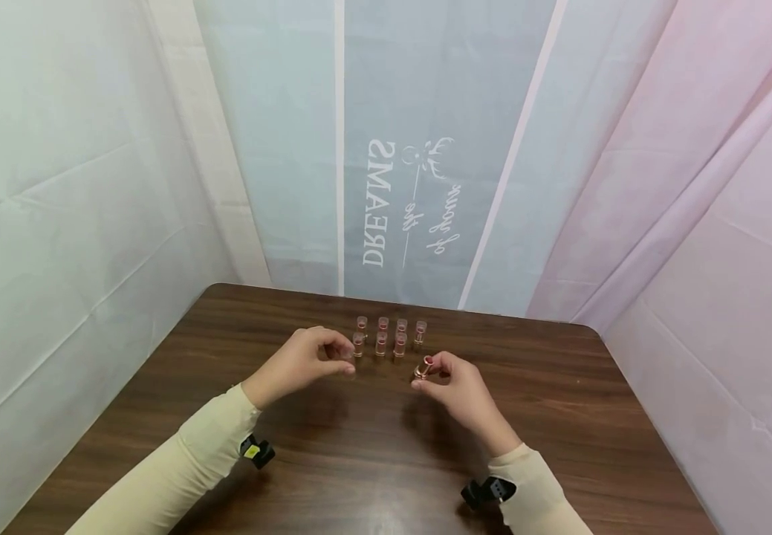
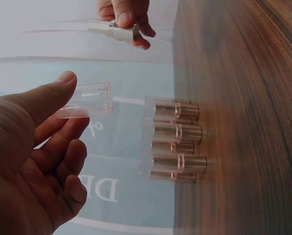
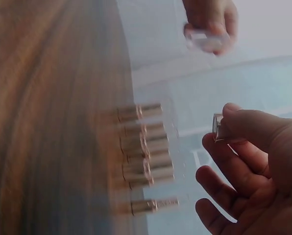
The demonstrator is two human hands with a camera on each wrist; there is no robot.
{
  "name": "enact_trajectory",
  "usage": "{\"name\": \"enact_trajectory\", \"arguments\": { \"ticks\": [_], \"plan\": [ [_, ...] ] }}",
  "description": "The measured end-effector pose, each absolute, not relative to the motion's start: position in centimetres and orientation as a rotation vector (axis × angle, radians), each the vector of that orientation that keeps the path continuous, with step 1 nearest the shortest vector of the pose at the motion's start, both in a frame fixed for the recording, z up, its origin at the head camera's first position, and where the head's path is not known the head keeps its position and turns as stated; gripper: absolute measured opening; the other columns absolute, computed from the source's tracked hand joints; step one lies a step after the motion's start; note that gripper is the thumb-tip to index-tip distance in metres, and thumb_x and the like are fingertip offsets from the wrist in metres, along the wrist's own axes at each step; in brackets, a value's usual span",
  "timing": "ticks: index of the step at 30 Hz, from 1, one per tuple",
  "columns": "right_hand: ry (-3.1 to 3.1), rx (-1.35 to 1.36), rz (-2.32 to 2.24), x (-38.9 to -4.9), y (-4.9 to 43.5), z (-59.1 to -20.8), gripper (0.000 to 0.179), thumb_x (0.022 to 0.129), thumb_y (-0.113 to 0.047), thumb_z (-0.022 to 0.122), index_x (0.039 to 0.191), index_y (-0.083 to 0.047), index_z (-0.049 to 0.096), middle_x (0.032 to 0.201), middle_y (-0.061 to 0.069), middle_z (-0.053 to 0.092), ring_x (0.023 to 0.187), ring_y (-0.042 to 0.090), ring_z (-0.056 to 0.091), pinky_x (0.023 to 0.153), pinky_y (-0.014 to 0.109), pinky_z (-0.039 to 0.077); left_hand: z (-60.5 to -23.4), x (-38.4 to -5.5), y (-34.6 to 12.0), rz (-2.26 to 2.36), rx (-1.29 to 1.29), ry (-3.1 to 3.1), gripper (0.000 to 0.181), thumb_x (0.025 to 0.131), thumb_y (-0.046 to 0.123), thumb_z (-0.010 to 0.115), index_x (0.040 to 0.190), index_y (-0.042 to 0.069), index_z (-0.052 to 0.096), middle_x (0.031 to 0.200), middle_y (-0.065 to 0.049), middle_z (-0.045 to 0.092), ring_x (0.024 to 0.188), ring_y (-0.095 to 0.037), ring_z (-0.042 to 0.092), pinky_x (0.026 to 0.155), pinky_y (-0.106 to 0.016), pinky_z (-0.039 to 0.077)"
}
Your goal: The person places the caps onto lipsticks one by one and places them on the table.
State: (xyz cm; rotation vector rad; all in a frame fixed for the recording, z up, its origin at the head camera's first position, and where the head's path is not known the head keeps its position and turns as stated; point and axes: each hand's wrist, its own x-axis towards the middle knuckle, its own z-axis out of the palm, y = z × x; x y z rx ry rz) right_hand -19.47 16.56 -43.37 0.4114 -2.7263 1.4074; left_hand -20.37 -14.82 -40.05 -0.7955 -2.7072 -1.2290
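Note:
My left hand [image 1: 305, 362] pinches a clear lipstick cap [image 2: 99, 99] between thumb and fingers, with its open rim toward the table side in the left wrist view. An uncapped lipstick [image 1: 423, 367] with a gold case and a red tip is in my right hand [image 1: 461, 388], pinched by thumb and fingers. In the right wrist view the base of that lipstick [image 3: 218, 128] shows past the fingertips, the rest covered by them. Both hands are above the table, either side of several capped lipsticks [image 1: 381, 345].
The capped lipsticks [image 2: 178, 132] stand upright in two rows on a dark wooden table [image 1: 359, 461]. Behind the table hangs a printed cloth [image 1: 419, 89], with pale cloth walls left and right. A black wrist camera [image 1: 257, 451] sits on the left sleeve.

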Motion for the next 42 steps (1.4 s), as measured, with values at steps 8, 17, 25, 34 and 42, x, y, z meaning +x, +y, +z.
{"name": "enact_trajectory", "arguments": {
  "ticks": [8, 17, 25, 34, 42],
  "plan": [
    [-2.666, 0.496, 1.483, -18.2, 14.2, -44.0, 0.024, 0.084, -0.015, 0.086, 0.094, -0.021, 0.065, 0.101, -0.008, 0.069, 0.094, 0.022, 0.068, 0.086, 0.045, 0.056, -39.3, -20.0, -13.8, -1.221, -0.783, -2.682, 0.023, 0.083, 0.029, 0.087, 0.101, 0.022, 0.075, 0.094, 0.014, 0.069, 0.086, -0.01, 0.062, 0.078, -0.03, 0.054],
    [-2.639, 0.567, 1.5, -17.2, 12.9, -44.6, 0.021, 0.083, -0.018, 0.087, 0.093, -0.023, 0.069, 0.093, -0.01, 0.066, 0.089, 0.021, 0.066, 0.085, 0.044, 0.056, -38.0, -19.9, -12.5, -1.253, -0.784, -2.672, 0.024, 0.083, 0.03, 0.087, 0.1, 0.02, 0.073, 0.091, 0.012, 0.068, 0.083, -0.009, 0.064, 0.075, -0.028, 0.055],
    [-2.625, 0.589, 1.492, -17.0, 12.5, -45.0, 0.019, 0.082, -0.021, 0.088, 0.091, -0.024, 0.072, 0.092, -0.009, 0.066, 0.093, 0.029, 0.067, 0.085, 0.046, 0.056, -36.6, -19.6, -11.2, -1.282, -0.869, -2.609, 0.026, 0.082, 0.032, 0.087, 0.102, 0.02, 0.075, 0.09, 0.012, 0.068, 0.082, -0.01, 0.061, 0.073, -0.029, 0.054],
    [-2.611, 0.593, 1.503, -16.9, 12.5, -44.8, 0.018, 0.082, -0.021, 0.088, 0.091, -0.024, 0.073, 0.093, -0.009, 0.067, 0.094, 0.027, 0.068, 0.085, 0.049, 0.056, -36.4, -19.4, -9.8, -1.269, -0.96, -2.582, 0.026, 0.082, 0.03, 0.087, 0.101, 0.019, 0.076, 0.09, 0.013, 0.068, 0.082, -0.007, 0.062, 0.074, -0.034, 0.055],
    [-2.609, 0.574, 1.497, -16.8, 12.6, -44.5, 0.019, 0.083, -0.022, 0.087, 0.095, -0.025, 0.072, 0.094, -0.01, 0.068, 0.087, 0.012, 0.066, 0.084, 0.042, 0.057, -36.8, -19.2, -9.2, -1.289, -1.033, -2.579, 0.018, 0.084, 0.025, 0.086, 0.096, 0.023, 0.074, 0.088, 0.014, 0.069, 0.079, -0.005, 0.064, 0.07, -0.03, 0.055]
  ]
}}
